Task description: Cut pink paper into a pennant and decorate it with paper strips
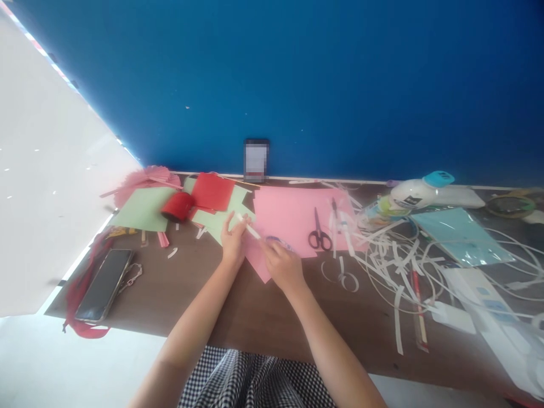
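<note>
A slim white stick [253, 231], whose exact kind I cannot make out, slants between my two hands over the sheets. My left hand [233, 241] pinches its far end between thumb and fingers. The near end is in my right hand [284, 265], its fingers curled closed. Pink paper sheets [289, 212] lie under and beyond the hands, with one corner pointing toward me. Pale green paper [212, 224] spreads just left of my left hand. Black-handled scissors [319, 235] rest on the pink sheets, right of my right hand.
A red square sheet [212, 192], a red roll [177, 207] and pink folded paper [147, 184] lie at the back left. A phone [106, 283] is near the left edge. White paper strips and cables [399, 266], a white bottle [414, 194] and a power strip [488, 306] crowd the right.
</note>
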The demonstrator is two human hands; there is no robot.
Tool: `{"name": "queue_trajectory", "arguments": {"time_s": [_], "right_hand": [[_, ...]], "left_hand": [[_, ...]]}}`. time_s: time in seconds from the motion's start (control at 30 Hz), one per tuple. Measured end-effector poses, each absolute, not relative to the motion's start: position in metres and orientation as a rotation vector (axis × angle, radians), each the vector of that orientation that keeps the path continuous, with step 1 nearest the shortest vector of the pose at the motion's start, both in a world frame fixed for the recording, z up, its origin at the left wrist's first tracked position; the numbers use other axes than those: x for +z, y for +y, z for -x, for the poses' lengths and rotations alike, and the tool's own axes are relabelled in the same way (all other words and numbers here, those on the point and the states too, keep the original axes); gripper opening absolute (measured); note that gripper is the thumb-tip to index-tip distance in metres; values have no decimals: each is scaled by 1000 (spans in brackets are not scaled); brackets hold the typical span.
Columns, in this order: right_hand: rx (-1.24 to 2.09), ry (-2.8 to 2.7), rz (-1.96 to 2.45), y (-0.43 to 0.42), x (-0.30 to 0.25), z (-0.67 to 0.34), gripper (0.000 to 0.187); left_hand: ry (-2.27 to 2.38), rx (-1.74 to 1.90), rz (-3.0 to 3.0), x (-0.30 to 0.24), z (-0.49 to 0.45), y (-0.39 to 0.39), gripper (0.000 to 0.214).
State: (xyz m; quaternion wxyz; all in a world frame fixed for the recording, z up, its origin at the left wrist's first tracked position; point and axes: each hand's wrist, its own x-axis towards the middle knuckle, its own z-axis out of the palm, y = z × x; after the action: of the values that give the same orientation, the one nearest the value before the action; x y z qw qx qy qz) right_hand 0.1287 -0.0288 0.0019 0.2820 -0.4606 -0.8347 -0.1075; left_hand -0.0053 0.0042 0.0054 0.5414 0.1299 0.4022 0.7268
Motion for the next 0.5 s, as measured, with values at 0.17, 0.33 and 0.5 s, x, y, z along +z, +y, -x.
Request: {"name": "queue_trajectory", "arguments": {"time_s": [0.17,0.33,0.5], "right_hand": [[-212,-2218,1206,-28,3,-130,35],[-185,-2159,1214,-26,1,-131,35],[-143,-2107,1200,-25,4,-133,33]], "left_hand": [[825,1741,-156,5,10,7,46],[740,1473,-225,9,0,1,27],[814,1401,-350,13,-5,-3,24]]}}
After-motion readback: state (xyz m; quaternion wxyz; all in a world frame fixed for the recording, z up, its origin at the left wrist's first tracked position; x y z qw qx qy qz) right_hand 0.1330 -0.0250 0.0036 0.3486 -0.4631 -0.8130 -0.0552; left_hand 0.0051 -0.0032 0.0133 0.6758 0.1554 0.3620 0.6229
